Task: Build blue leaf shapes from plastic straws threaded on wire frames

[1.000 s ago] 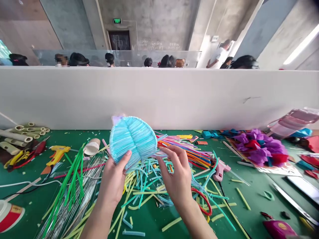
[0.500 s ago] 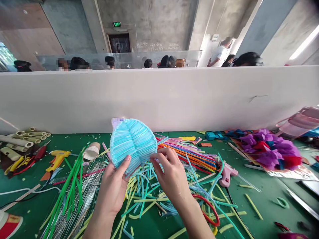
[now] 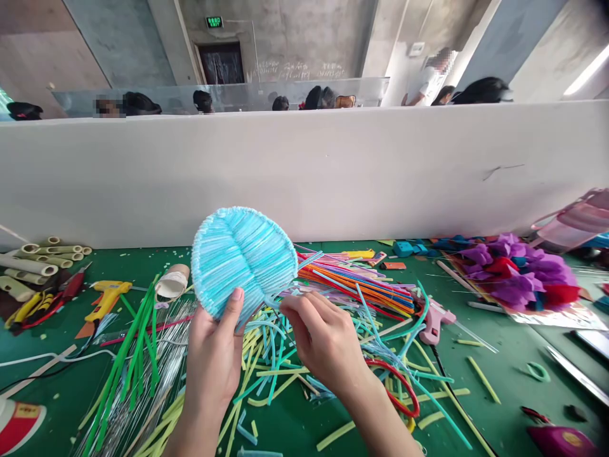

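Note:
A light-blue leaf shape made of pipe cleaners (image 3: 242, 257), with a raised middle rib and a fuzzy rim, is held up above the table. My left hand (image 3: 216, 355) grips its lower left part, thumb across the front and fingers behind. At the lower right tip, my right hand (image 3: 323, 336) pinches the short blue stem end (image 3: 272, 302) between thumb and fingers. Below the hands lie loose blue and yellow-green pipe cleaner pieces (image 3: 271, 362).
Behind the green table (image 3: 476, 406) stands a white partition (image 3: 304, 171). A yellow glue gun (image 3: 108, 298), green strips (image 3: 137, 355) and bamboo tubes (image 3: 57, 254) are left. Bundled pipe cleaners (image 3: 361, 285), a pink glue gun (image 3: 434, 320) and purple flowers (image 3: 518, 273) are right.
The leaf has moved left and slightly up, tilting so more of its face shows. My right hand has closed on the stem end. The camera view has dipped a little.

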Motion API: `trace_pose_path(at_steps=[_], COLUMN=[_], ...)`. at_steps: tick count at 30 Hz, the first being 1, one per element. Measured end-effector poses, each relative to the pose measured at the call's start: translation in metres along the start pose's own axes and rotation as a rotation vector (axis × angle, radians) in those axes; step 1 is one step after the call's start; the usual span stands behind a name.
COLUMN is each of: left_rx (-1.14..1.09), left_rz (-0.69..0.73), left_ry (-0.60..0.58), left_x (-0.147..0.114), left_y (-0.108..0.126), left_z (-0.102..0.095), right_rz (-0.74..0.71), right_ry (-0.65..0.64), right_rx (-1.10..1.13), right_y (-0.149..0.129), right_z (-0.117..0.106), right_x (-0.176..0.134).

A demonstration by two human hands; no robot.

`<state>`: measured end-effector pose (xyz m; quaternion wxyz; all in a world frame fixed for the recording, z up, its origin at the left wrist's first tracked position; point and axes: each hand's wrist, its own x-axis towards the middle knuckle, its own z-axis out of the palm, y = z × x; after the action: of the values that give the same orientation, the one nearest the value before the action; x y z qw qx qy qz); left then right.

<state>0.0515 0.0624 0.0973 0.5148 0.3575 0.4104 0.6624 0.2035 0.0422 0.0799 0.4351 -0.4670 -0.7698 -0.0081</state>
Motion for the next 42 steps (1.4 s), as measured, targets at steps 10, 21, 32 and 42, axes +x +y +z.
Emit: trace_pose_path(at_steps=[10, 21, 32, 42], left_rx=[-0.073, -0.097, -0.13, -0.191], left_rz=[0.039, 0.044, -0.059, -0.17], left_ry=[0.019, 0.016, 0.023, -0.057], left_x=[-0.001, 0.002, 0.0, 0.006], left_y=[0.005, 0.001, 0.006, 0.002], left_z=[-0.001, -0.003, -0.002, -0.008], right_rz=[-0.061, -0.016, 0.607, 0.711], right_ry=[0.058, 0.0, 0.159, -0.051], right_rx=[0.282, 0.432, 0.952, 1.361], right_y=[0.013, 0.006, 0.013, 0.013], right_z=[0.008, 0.006, 0.011, 0.006], right_x=[-0.002, 0.0, 0.004, 0.006])
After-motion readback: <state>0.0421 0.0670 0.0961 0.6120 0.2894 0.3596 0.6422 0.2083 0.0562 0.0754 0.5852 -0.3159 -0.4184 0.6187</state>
